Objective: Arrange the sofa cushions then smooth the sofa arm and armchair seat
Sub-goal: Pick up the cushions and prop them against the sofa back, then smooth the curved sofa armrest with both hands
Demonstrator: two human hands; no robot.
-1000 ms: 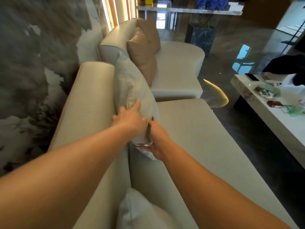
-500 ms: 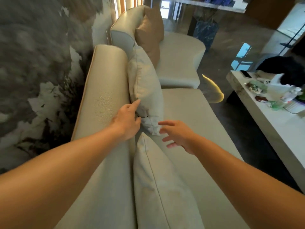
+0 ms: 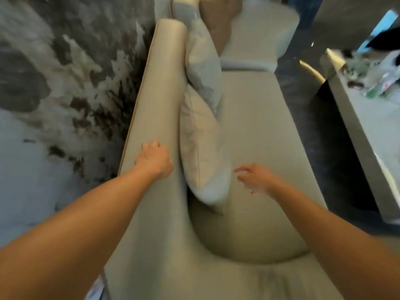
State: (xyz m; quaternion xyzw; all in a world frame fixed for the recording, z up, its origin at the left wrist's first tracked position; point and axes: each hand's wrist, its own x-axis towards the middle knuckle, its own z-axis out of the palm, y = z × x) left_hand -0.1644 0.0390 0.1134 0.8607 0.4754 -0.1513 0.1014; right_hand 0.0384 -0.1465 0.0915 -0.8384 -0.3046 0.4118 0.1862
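A beige sofa runs away from me, its backrest [image 3: 160, 87] on the left and its seat [image 3: 259, 135] on the right. Two pale cushions lean against the backrest: the near cushion [image 3: 199, 148] and the far cushion [image 3: 203, 66]. Beyond them stand a brown cushion [image 3: 216, 24] and the armchair seat [image 3: 259, 29]. My left hand [image 3: 154, 158] rests palm down on the backrest with fingers curled, holding nothing. My right hand [image 3: 254, 177] hovers over the seat just right of the near cushion, fingers spread and blurred. The sofa arm [image 3: 194, 278] curves across the foreground.
A low white table [image 3: 363, 135] with bottles and small items stands to the right across a dark glossy floor [image 3: 303, 87]. A grey and white marbled wall [image 3: 65, 83] lies directly behind the backrest.
Both hands have left the far cushion and drawn back toward me. The left now lies on the backrest, the right is beside the near cushion. The view has tipped downward and pulled back.
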